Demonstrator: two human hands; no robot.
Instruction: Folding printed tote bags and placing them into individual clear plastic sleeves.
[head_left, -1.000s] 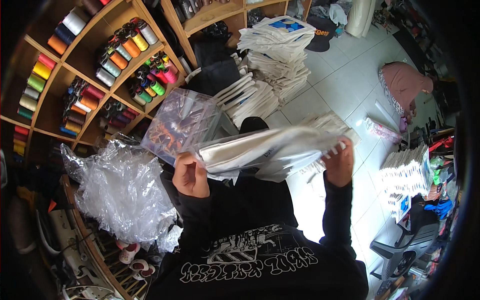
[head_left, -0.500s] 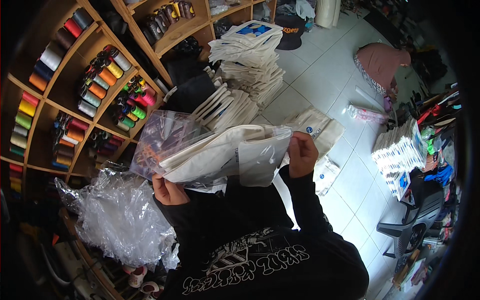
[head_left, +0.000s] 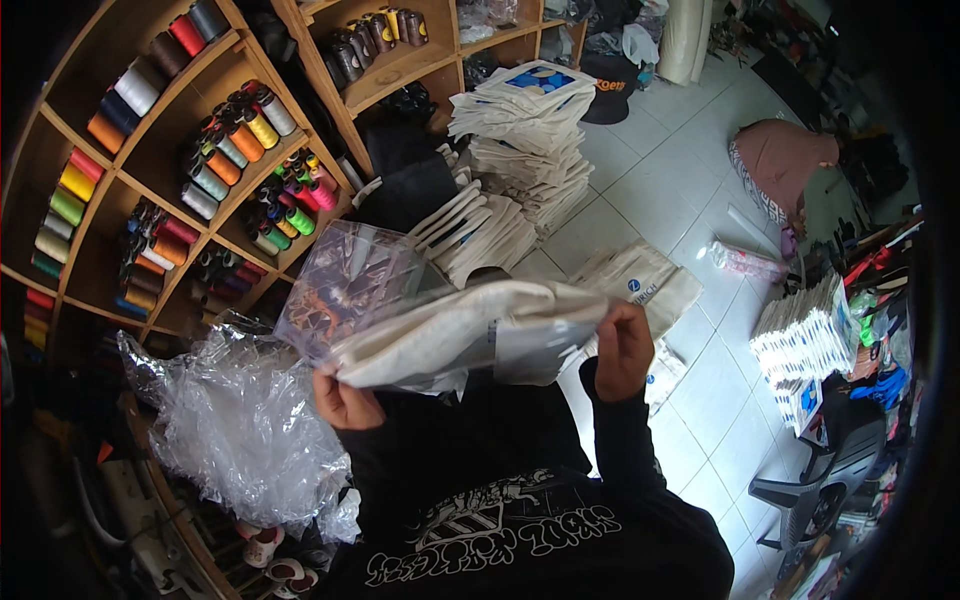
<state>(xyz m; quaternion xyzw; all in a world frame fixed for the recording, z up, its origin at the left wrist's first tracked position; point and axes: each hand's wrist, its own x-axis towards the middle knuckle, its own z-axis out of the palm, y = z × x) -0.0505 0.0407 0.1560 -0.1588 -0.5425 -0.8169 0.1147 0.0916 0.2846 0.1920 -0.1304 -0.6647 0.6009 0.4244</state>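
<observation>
A folded cream cloth bag (head_left: 440,335) lies across both of my hands at chest height, partly inside a clear plastic sleeve (head_left: 345,285) that sticks up and to the left. My left hand (head_left: 345,400) grips the bag and sleeve from below at the left end. My right hand (head_left: 622,350) pinches the right end, where the sleeve's clear mouth (head_left: 540,345) wraps the cloth. Both arms are in black sleeves.
Wooden shelves with coloured thread cones (head_left: 230,150) fill the upper left. A heap of crumpled clear plastic (head_left: 240,430) lies at my left. Stacks of folded cream bags (head_left: 520,140) stand on the white tiled floor (head_left: 690,200); more bags (head_left: 650,285) lie beyond my right hand.
The bag has slid further into the plastic sleeve, and the bundle has been brought lower and flatter. My right hand has shifted along the bag's right end.
</observation>
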